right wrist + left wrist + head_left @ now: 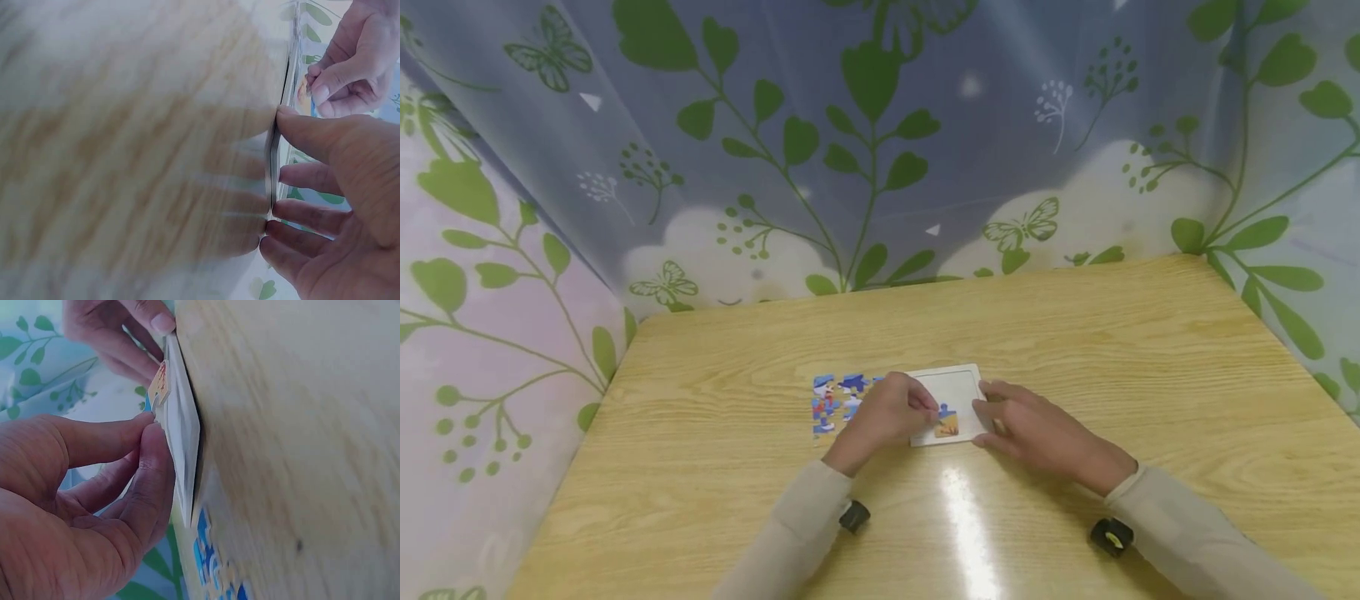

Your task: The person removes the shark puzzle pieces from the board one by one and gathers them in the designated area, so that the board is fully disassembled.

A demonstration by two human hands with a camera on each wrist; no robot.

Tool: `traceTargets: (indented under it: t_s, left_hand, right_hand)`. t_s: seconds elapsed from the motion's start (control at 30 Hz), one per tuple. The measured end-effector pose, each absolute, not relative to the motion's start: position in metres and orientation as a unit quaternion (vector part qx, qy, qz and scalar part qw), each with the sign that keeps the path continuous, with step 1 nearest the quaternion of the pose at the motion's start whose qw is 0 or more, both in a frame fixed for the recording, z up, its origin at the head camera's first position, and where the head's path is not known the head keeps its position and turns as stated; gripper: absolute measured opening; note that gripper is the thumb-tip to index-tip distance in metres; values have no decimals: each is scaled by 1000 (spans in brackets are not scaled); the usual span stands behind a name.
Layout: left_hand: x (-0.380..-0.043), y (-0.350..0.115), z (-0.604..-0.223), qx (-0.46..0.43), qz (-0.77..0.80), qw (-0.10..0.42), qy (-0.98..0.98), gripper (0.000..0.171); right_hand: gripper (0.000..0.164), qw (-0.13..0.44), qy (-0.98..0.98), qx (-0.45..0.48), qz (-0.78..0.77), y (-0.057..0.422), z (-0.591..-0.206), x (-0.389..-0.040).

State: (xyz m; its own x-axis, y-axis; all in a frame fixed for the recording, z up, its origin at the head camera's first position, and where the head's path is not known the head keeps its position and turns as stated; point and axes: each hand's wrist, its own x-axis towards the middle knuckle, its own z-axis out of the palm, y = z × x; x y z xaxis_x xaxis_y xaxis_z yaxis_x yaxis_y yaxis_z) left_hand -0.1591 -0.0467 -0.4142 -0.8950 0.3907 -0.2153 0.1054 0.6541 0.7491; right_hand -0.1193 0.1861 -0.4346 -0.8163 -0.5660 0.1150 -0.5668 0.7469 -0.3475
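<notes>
A white puzzle tray (955,385) with a raised rim lies flat on the table. Inside it, toward the near side, are jigsaw pieces (947,426) in orange and blue. My left hand (893,408) reaches over the tray's left side, pinching a jigsaw piece between thumb and forefinger; the fingertips hide most of that piece. In the left wrist view, an orange and blue piece (160,384) shows right at those fingertips. My right hand (1026,425) rests against the tray's right edge with fingers extended, and its thumb (306,130) touches the rim near the close corner.
Left of the tray lies a group of loose jigsaw pieces (823,406), partly behind the left hand. The wooden table (700,492) ends at a leaf-patterned curtain (790,208) at the back and sides. Each wrist wears a dark band device (1111,537).
</notes>
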Motion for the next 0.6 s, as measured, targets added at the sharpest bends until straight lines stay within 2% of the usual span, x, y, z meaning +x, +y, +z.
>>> traceTargets:
  t_s: [0.13,0.33,0.6]
  left_hand:
    - [-159,-59,-414,144,393,175,891,4]
    - [-157,-81,-411,148,384,165,896,4]
    - [-153,-101,-411,152,370,152,904,7]
  right_hand:
    - [36,3,-939,293,181,189,-434,-120]
    - [19,10,-942,284,181,195,-433,-120]
    - [18,13,-941,283,183,200,-434,-123]
